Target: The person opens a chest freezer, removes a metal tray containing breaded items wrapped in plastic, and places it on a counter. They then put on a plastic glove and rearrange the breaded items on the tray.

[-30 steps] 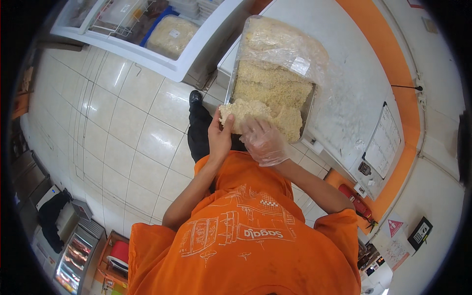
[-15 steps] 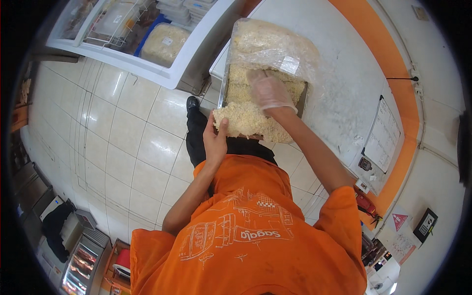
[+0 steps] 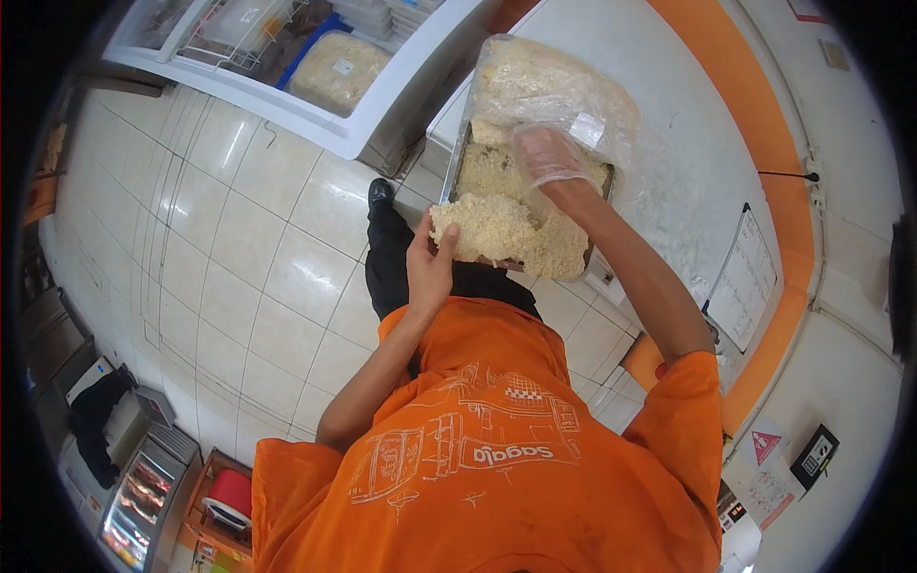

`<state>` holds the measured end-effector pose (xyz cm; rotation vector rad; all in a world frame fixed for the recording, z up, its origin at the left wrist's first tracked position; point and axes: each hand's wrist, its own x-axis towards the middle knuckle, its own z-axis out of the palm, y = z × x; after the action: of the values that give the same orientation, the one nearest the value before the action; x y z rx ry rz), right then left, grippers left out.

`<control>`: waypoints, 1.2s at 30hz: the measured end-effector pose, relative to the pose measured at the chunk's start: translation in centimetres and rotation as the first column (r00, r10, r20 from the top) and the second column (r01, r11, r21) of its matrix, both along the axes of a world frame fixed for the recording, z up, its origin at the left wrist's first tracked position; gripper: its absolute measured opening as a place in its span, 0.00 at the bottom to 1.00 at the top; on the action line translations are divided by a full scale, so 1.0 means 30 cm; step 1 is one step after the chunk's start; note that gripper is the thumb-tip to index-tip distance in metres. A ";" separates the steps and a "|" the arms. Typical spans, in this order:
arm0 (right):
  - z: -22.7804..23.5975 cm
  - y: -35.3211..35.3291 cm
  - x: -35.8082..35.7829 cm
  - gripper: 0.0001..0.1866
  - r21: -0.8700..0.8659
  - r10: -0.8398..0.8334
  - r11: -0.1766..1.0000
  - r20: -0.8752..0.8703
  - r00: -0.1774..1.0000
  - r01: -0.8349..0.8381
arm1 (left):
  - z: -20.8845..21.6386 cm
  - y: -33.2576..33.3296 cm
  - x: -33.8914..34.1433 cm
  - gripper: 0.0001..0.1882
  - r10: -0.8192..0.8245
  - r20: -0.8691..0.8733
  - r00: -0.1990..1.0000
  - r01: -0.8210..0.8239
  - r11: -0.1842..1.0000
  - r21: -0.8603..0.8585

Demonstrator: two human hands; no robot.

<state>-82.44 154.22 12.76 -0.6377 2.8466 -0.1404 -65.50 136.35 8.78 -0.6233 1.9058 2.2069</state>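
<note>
Stands on pale tiled floor [image 3: 277, 229], seen mostly L of tray [image 3: 607, 183]. Faces white counter [image 3: 707, 162], which spreads out R of tray & beyond. Has white-framed chest [image 3: 358, 134] w/ packed food standing to far L of tray, open enough to show contents. Wears orange shirt [image 3: 497, 411] w/ white line drawing, on near side of tray.

Works directly over metal tray, filled w/ pale yellow crumbs. Has clear plastic [image 3: 544, 81] over crumbs at far end of tray, spilling a bit past its R side. See also white board [image 3: 745, 277], well R of tray, on counter.

Has main item, crumb-covered slab [image 3: 482, 227], at near L corner of tray, hiding part of near rim. Can't tell if slab rests fully on tray.

Reaches R hand [image 3: 549, 158], in thin see-thru glove, across tray into crumbs, just beside near edge of plastic. Can't tell if R fingers are spread, pressed tog. or pinching; tips hidden. Pinches L end of slab w/ bare L hand [image 3: 432, 267], at near L corner of tray: thumb on top, other fingers close tog. along outer edge. See white label [image 3: 586, 128] on plastic, toward far R of tray.
</note>
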 end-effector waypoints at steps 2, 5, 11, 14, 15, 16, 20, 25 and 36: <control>0.025 0.000 0.000 0.10 -0.006 -0.030 1.000 0.035 0.999 0.031 | -0.010 0.006 0.002 0.33 0.018 -0.023 1.000 -0.017 1.000 0.020; 0.078 -0.018 0.008 0.09 0.025 -0.102 0.995 0.117 0.988 0.100 | -0.029 0.002 0.006 0.33 0.022 -0.022 1.000 -0.022 1.000 0.013; 0.104 -0.014 0.060 0.14 -0.021 -0.178 0.983 0.173 0.969 0.185 | -0.001 -0.007 -0.003 0.30 -0.014 0.023 1.000 0.013 1.000 0.012; 0.034 -0.009 0.125 0.15 -0.071 -0.138 0.986 0.168 0.976 0.152 | 0.031 -0.008 -0.009 0.28 -0.036 0.064 0.997 0.033 0.998 0.047; 0.021 -0.010 0.133 0.15 -0.063 -0.087 0.993 0.219 0.972 0.103 | 0.036 -0.009 -0.011 0.28 -0.030 0.075 0.997 0.026 0.998 0.049; 0.011 -0.005 0.130 0.15 -0.063 -0.088 0.993 0.219 0.972 0.104 | 0.031 -0.009 -0.014 0.28 -0.032 0.074 0.997 0.028 0.998 0.049; 0.005 0.004 0.131 0.14 -0.118 0.093 0.991 0.258 0.962 -0.065 | 0.023 -0.013 -0.007 0.29 -0.033 0.092 0.995 0.031 0.999 0.026; 0.000 -0.044 0.092 0.17 0.077 -0.046 0.997 0.449 0.892 0.013 | 0.016 -0.002 -0.010 0.29 -0.041 0.069 0.997 0.038 0.998 0.053; -0.088 0.327 0.090 0.21 0.311 -0.311 0.926 0.299 0.902 0.216 | 0.036 0.002 -0.019 0.26 -0.025 0.009 1.000 0.025 0.998 0.050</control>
<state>-79.74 164.03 10.13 -0.1440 2.5300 0.0885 -66.07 136.42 9.86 -0.5979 1.8381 2.2245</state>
